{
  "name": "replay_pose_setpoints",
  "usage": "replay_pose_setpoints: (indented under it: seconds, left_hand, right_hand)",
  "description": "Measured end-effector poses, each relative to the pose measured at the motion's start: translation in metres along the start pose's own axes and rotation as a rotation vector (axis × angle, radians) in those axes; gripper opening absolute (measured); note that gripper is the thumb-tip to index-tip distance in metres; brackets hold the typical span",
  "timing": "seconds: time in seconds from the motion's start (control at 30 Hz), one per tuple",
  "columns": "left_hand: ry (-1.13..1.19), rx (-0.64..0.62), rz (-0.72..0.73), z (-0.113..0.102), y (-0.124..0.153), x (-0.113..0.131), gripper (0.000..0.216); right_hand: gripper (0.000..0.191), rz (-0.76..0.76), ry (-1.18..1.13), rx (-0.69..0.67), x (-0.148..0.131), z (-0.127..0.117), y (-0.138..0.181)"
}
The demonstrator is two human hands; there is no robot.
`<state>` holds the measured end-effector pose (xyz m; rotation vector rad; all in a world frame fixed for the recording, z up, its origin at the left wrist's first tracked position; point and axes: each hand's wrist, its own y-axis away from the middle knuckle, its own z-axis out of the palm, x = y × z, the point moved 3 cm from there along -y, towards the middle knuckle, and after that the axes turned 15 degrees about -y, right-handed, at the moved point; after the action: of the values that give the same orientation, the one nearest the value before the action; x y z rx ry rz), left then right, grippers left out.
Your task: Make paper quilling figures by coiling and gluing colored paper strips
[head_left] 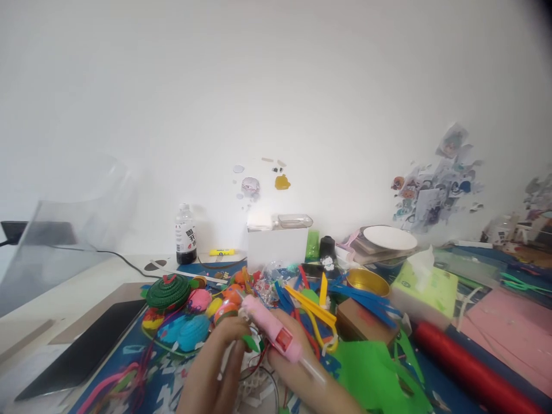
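Observation:
My right hand (288,351) is wrapped round a pink hot glue gun (269,325), whose tip points up and left. A clear glue stick (313,371) sticks out of its rear. Close on the left, my left hand (219,351) has its fingers curled, with a small green piece (250,343) showing at the fingertips. Just beyond those fingers is an orange painted shell with a pale stripe (226,311). Blue painted shells (193,332) and a pink one (199,300) lie farther left. Thin wires pass below the hands, partly hidden.
A green coiled disc (168,292) and a dark flat panel (86,351) are on the left. Blue and yellow strips (310,305), a brown box (364,322), a green sheet (375,374), a tissue pack (425,287) and a red roll (474,368) crowd the right. A bottle (186,236) stands behind.

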<state>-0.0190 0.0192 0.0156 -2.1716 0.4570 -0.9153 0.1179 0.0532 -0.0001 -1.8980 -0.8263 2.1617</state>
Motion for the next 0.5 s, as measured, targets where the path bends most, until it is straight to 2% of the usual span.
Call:
replay_pose_setpoints:
  seconds: [0.07, 0.13, 0.2, 0.27, 0.37, 0.5]
  left_hand:
    - [-0.01, 0.043, 0.023, -0.002, 0.001, -0.001, 0.012]
    - [-0.031, 0.08, 0.086, -0.003, 0.0, -0.002, 0.013]
    - [-0.074, 0.101, 0.192, -0.002, 0.0, 0.0, 0.014]
    - [-0.144, 0.101, 0.309, 0.0, 0.0, 0.003, 0.015]
    - [-0.259, 0.077, 0.477, 0.006, 0.001, 0.007, 0.015]
    - [-0.348, 0.045, 0.64, 0.009, 0.002, 0.009, 0.019]
  right_hand:
    - [0.023, 0.053, -0.061, 0.042, 0.004, -0.002, 0.0]
    - [0.02, 0.181, -0.16, 0.095, 0.011, -0.004, -0.001]
    - [0.019, 0.35, -0.31, 0.155, 0.017, -0.005, 0.0]
    - [0.017, 0.438, -0.459, 0.184, 0.02, -0.004, 0.0]
    - [0.014, 0.396, -0.62, 0.195, 0.018, -0.002, -0.001]
    - [0.011, 0.339, -0.705, 0.157, 0.013, -0.001, -0.002]
